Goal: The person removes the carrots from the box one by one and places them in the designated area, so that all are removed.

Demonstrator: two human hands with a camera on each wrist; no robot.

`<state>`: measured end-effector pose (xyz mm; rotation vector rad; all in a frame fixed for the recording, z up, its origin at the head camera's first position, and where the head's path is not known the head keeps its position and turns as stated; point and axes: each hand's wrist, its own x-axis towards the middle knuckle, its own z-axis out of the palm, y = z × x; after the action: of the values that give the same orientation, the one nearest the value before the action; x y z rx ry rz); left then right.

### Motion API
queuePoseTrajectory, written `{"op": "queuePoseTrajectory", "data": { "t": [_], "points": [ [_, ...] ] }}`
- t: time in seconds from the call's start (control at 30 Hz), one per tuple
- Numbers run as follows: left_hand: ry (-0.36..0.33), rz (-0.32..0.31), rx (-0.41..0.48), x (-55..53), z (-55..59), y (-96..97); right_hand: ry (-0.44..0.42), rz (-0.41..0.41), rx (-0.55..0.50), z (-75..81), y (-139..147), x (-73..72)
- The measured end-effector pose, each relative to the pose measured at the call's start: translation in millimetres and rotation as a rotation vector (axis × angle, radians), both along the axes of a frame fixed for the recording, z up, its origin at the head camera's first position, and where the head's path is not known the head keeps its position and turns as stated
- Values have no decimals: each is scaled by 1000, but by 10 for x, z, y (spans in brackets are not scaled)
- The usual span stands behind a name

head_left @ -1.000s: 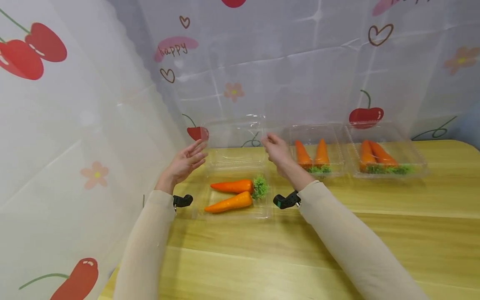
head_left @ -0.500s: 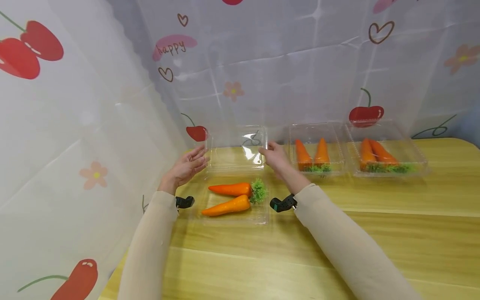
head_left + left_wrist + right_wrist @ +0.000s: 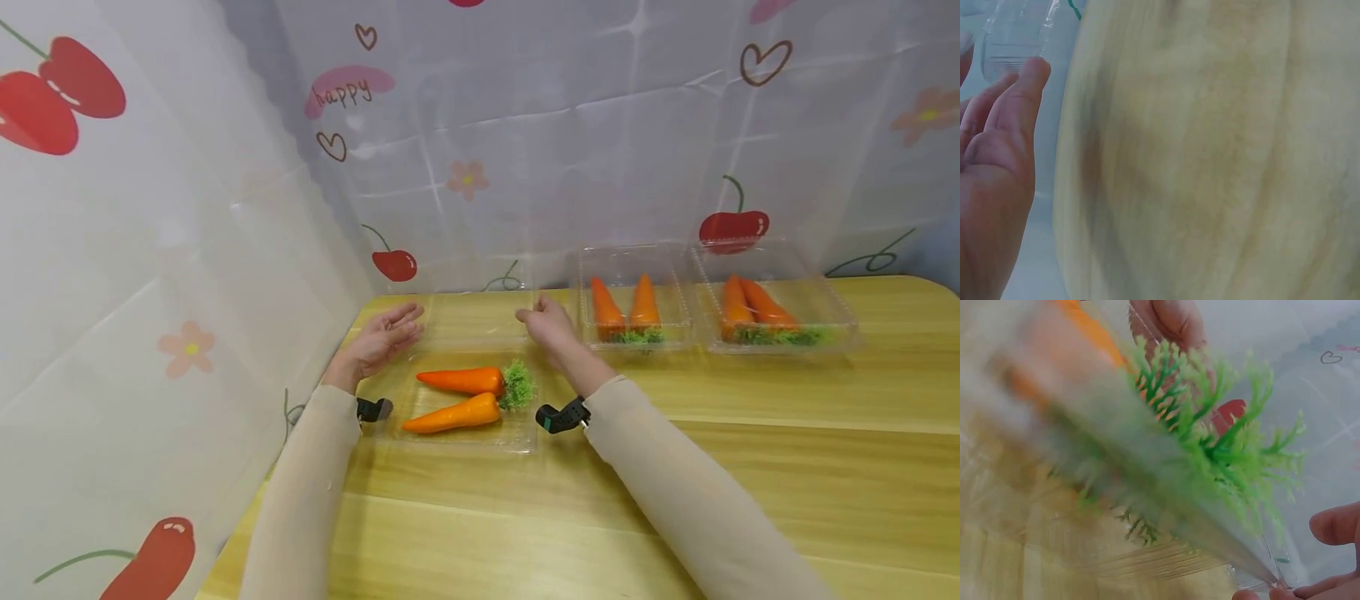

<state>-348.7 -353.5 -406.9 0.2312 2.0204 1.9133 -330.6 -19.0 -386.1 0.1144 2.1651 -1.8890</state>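
Observation:
In the head view, a clear plastic clamshell box (image 3: 517,437) lies on the wooden table with its lid (image 3: 480,325) raised. Inside rest two orange carrots, one behind (image 3: 461,381) and one in front (image 3: 452,414), with a green leafy tuft (image 3: 517,386) at their right ends. My right hand (image 3: 555,332) has curled fingers at the lid's right edge, thumb toward the lid. Opposite, my left hand (image 3: 378,342) stands by the left edge, fingers fairly straight. The right wrist view shows the green tuft (image 3: 1210,431) close up and right fingertips (image 3: 1279,592) at the clear plastic.
Two more clear boxes, a nearer one (image 3: 675,312) and one farther right (image 3: 840,321), each hold two carrots with green tufts. A printed white curtain (image 3: 600,150) hangs behind the wooden table (image 3: 637,500), and another sheet (image 3: 195,275) runs along the left.
Both hands have come down and slightly toward me, alongside the raised lid. The lid's angle has shifted, its bright glare having come and gone. Carrots stay in the box.

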Motion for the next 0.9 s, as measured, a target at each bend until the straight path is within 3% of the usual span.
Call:
{"op": "queuePoseTrajectory", "data": {
  "t": [0.23,0.6,0.9],
  "points": [
    [-21,3,26,41,-76,-11,-22,19,-6,-56,-42,57],
    [-41,13,-12,33,-175,-10,-13,19,13,-107,-44,41],
    [-23,51,-65,24,-156,20,-48,11,2,-63,-33,18]
  ]
}}
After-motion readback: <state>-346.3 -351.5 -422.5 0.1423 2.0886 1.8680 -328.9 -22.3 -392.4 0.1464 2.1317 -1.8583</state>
